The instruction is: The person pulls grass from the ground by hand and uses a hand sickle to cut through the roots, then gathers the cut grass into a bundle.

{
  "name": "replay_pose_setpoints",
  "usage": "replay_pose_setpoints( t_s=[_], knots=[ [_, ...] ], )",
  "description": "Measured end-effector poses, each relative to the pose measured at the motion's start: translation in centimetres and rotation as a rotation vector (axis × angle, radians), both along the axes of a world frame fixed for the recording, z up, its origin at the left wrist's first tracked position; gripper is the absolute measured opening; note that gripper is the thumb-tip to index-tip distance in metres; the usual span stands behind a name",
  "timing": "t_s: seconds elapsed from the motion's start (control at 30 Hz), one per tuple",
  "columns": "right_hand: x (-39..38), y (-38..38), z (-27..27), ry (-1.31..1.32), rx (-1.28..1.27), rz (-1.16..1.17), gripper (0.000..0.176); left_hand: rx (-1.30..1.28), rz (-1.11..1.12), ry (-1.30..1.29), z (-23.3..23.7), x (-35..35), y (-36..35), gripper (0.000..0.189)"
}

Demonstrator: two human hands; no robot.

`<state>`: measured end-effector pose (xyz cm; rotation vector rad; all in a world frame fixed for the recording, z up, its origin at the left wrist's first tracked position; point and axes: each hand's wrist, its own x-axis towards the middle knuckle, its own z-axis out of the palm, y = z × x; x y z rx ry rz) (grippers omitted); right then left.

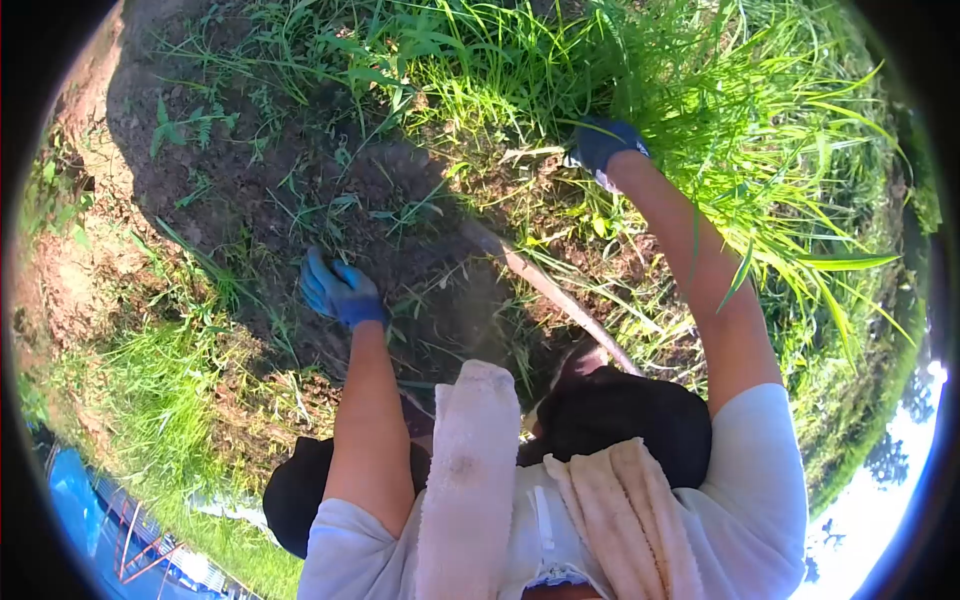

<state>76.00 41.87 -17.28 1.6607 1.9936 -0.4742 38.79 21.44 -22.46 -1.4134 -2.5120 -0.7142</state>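
Observation:
My left hand, in a blue work glove, is low over the dark soil, its fingers slightly bent and apart with nothing seen between them. At the edge of the tall green grass, my right hand wears a darker blue glove. It is curled at the base of the blades, and part of its fingers is hidden by them. A long wooden handle slants across the ground between my arms; its far end is lost in shadow.
Pulled or cut weeds lie scattered on the shaded soil. More grass grows at the left. A towel hangs from my neck, above my bent knees. Blue sheeting shows at the lower left edge.

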Motion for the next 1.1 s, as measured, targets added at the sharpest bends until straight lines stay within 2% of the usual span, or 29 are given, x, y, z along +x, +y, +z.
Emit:
replay_pose_setpoints(
  t_s=[0.07, 0.13, 0.17, 0.2, 0.23, 0.27, 0.3, 0.33, 0.37, 0.4, 0.43, 0.47, 0.5, 0.53, 0.57, 0.6, 0.67, 0.7, 0.73, 0.77, 0.8, 0.87, 0.93, 1.0, 1.07, 1.1],
  knots=[
    [0.2, 0.9, 0.3, -0.051, -0.071, 0.053, 0.029, -0.055, 0.014, -0.023, 0.1, -0.1, 0.1, 0.042],
    [0.1, 1.1, 1.4, 0.062, -0.157, -0.045, 0.031, -0.049, 0.023, -0.009, 0.0, -0.3, 0.1, 0.042],
    [-0.1, 0.3, 0.6, 0.05, -0.198, -0.023, 0.03, -0.048, 0.021, 0.004, 0.1, -0.3, 0.1, 0.041],
    [-0.2, -1.9, 0.7, 0.186, -0.326, -0.137, 0.028, -0.041, 0.018, -0.006, 0.2, -0.2, 0.1, 0.041],
    [-2.3, -5.7, 2.8, 0.233, -0.362, -0.12, 0.026, -0.054, 0.031, 0.006, 0.4, 0.0, 0.0, 0.041],
    [-3.3, -9.8, 2.4, 0.153, -0.411, 0.033, 0.024, -0.065, 0.039, 0.017, 0.5, 0.1, 0.1, 0.04],
    [-2.9, -13.9, 2.4, 0.211, -0.336, 0.126, 0.024, -0.058, 0.035, 0.006, 0.4, 0.1, 0.0, 0.04],
    [-0.6, -17.2, 0.5, 0.283, -0.455, -0.084, 0.024, -0.046, 0.042, 0.007, 0.2, 0.0, -0.1, 0.042],
    [1.5, -20.0, 2.1, 0.154, -0.223, 0.05, 0.022, -0.036, 0.042, 0.013, 0.0, -0.3, 0.1, 0.043],
    [6.9, -23.1, -0.5, 0.201, -0.095, 0.083, 0.022, -0.035, 0.038, 0.015, -0.1, -0.5, 0.2, 0.043],
    [10.2, -24.4, 2.4, -0.021, -0.2, 0.101, 0.022, -0.016, 0.029, 0.024, -0.3, -0.6, 0.1, 0.042],
    [15.2, -27.0, 4.2, 0.013, -0.121, -0.086, 0.026, 0.005, 0.024, 0.026, -0.5, -0.4, -0.2, 0.041],
    [18.6, -28.3, 7.4, -0.053, -0.229, -0.39, 0.027, 0.005, 0.026, 0.016, -0.5, -0.2, -0.4, 0.041],
    [20.5, -28.1, 11.2, -0.318, -0.358, -0.394, 0.025, 0.001, 0.036, 0.028, -0.5, -0.3, -0.4, 0.04],
    [23.4, -29.5, 12.9, -0.71, -0.516, -0.047, 0.028, 0.002, 0.046, 0.04, -0.4, -0.3, -0.1, 0.038],
    [23.6, -29.5, 15.3, -0.783, -0.507, -0.12, 0.031, 0.01, 0.05, 0.033, -0.2, -0.1, 0.3, 0.038],
    [20.8, -26.7, 15.9, -0.536, -0.398, -0.345, 0.03, 0.029, 0.033, 0.013, 0.2, -0.1, 0.0, 0.037],
    [18.6, -26.1, 14.7, -0.289, -0.221, -0.552, 0.03, 0.022, 0.038, 0.01, 0.2, 0.0, -0.4, 0.037],
    [19.1, -26.2, 10.2, -0.102, -0.161, -0.411, 0.028, 0.02, 0.037, 0.003, 0.2, 0.0, -0.2, 0.038],
    [15.5, -24.8, 7.8, 0.302, 0.17, 0.09, 0.023, 0.02, 0.036, -0.002, 0.2, -0.1, 0.0, 0.038],
    [9.4, -21.4, 6.9, 0.348, 0.027, 0.111, 0.023, 0.022, 0.038, 0.003, 0.1, -0.1, 0.0, 0.038],
    [1.4, -17.0, 6.2, 0.529, 0.142, 0.108, 0.024, 0.028, 0.011, -0.02, -0.2, -0.4, -0.1, 0.04],
    [-1.1, -12.3, 2.4, 0.356, 0.202, 0.103, 0.034, 0.005, 0.021, 0.002, -0.3, -0.5, -0.1, 0.041],
    [-0.9, -8.5, -1.5, -0.166, 0.369, 0.16, 0.049, -0.019, 0.041, 0.019, -0.4, -0.3, -0.3, 0.041],
    [-0.7, -5.1, 1.5, -0.07, 0.025, -0.084, 0.058, -0.007, 0.026, -0.002, -0.2, -0.3, -0.1, 0.041],
    [0.1, -4.2, 0.6, -0.116, 0.02, 0.032, 0.058, -0.009, 0.028, 0.001, -0.2, -0.5, -0.1, 0.041]
  ],
)
